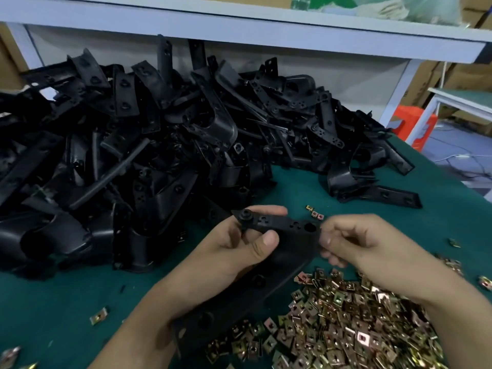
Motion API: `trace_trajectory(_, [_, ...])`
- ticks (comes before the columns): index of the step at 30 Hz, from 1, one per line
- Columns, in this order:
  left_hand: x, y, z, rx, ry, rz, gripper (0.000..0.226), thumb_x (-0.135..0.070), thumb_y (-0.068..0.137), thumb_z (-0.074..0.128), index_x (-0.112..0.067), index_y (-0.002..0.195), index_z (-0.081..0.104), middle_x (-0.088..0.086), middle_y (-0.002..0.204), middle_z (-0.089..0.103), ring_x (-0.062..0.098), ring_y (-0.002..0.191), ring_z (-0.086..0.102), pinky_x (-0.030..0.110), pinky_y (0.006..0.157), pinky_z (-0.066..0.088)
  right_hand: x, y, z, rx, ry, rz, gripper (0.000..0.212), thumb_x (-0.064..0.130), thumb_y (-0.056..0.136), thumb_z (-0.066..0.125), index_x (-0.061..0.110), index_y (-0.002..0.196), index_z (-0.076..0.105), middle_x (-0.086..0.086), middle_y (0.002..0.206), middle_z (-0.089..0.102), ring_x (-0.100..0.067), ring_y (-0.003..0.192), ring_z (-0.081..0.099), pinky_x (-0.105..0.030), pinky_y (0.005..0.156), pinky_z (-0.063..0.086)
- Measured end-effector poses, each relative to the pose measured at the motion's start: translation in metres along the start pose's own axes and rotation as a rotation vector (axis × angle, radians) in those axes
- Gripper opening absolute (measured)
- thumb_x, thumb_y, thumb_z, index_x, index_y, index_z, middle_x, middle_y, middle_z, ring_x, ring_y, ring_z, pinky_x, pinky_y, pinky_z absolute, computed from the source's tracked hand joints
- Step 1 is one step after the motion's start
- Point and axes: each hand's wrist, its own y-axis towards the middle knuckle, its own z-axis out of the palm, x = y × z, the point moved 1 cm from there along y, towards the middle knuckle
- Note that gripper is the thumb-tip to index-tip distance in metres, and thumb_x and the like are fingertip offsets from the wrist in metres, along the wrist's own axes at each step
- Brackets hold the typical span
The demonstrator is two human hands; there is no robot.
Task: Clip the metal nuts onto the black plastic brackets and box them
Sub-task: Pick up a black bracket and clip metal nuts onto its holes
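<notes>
Now your left grip (239, 243) is clamped on the black bracket (287, 225), above the worktop (53, 302); your right grip (354, 241) curls at its end, I cannot tell on what. If a nut goes on crooked, it may spring off into the nut pile (359, 328).

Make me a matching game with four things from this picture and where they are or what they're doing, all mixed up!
Things:
1. left hand
2. heap of black brackets
3. pile of metal nuts
4. white shelf

Places or states:
A. front right of the green table
B. overhead, at the back
C. grips a single bracket
D. spread across the back and left of the table

Pairs: 1-C, 2-D, 3-A, 4-B
</notes>
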Motion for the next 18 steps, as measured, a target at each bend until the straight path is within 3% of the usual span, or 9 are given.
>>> trace_trajectory(5, [0.006, 0.003, 0.009, -0.055, -0.012, 0.009, 0.036, -0.015, 0.087, 0.065, -0.015, 0.123, 0.064, -0.002, 0.084, 0.075, 0.011, 0.082, 0.073, 0.019, 0.071, 0.056, 0.004, 0.001, 0.004, -0.014, 0.27, 0.002, 0.028, 0.002, 0.094, 0.062, 0.024, 0.092, 0.079, 0.003, 0.076, 0.07, -0.006, 0.072, 0.064, -0.016, 0.07, 0.052])
trace_trajectory(7, [0.008, 0.003, 0.012, -0.082, -0.06, 0.011, 0.031, -0.013, 0.089, 0.067, -0.014, 0.12, 0.065, 0.003, 0.091, 0.075, 0.016, 0.087, 0.072, 0.025, 0.074, 0.058, 0.001, 0.002, 0.005, -0.042, 0.371, 0.055, 0.029, 0.001, 0.095, 0.06, 0.023, 0.099, 0.079, 0.001, 0.076, 0.07, -0.006, 0.072, 0.065, -0.017, 0.07, 0.053])
trace_trajectory(10, [0.012, 0.003, 0.015, -0.083, -0.127, -0.009, 0.027, -0.012, 0.092, 0.068, -0.017, 0.119, 0.064, 0.022, 0.107, 0.07, 0.041, 0.097, 0.07, 0.049, 0.09, 0.06, -0.002, 0.004, 0.005, -0.071, 0.531, 0.105, 0.024, 0.003, 0.092, 0.062, 0.017, 0.103, 0.079, -0.003, 0.081, 0.071, -0.011, 0.077, 0.066, -0.019, 0.074, 0.055])
trace_trajectory(12, [0.013, 0.002, 0.015, -0.061, -0.205, -0.037, 0.027, -0.01, 0.092, 0.065, -0.015, 0.118, 0.062, 0.019, 0.114, 0.07, 0.046, 0.101, 0.07, 0.059, 0.092, 0.056, -0.002, 0.004, 0.004, -0.084, 0.629, 0.119, 0.022, 0.011, 0.083, 0.068, 0.016, 0.101, 0.08, -0.007, 0.087, 0.072, -0.013, 0.081, 0.068, -0.02, 0.075, 0.056])
trace_trajectory(15, [0.008, 0.0, 0.012, -0.006, -0.277, -0.081, 0.026, -0.012, 0.095, 0.064, -0.016, 0.12, 0.061, 0.018, 0.124, 0.068, 0.047, 0.105, 0.07, 0.056, 0.089, 0.059, 0.0, 0.004, 0.004, -0.062, 0.685, 0.118, 0.029, 0.018, 0.074, 0.072, 0.014, 0.102, 0.08, -0.008, 0.088, 0.071, -0.013, 0.079, 0.066, -0.02, 0.076, 0.055])
trace_trajectory(18, [0.005, -0.002, 0.006, 0.018, -0.127, -0.104, 0.034, -0.029, 0.094, 0.067, -0.02, 0.125, 0.056, 0.016, 0.117, 0.071, 0.041, 0.098, 0.072, 0.057, 0.097, 0.054, 0.001, 0.004, 0.005, -0.042, 0.669, 0.105, 0.035, 0.021, 0.076, 0.072, 0.016, 0.111, 0.078, -0.005, 0.083, 0.063, -0.009, 0.072, 0.058, -0.019, 0.071, 0.052])
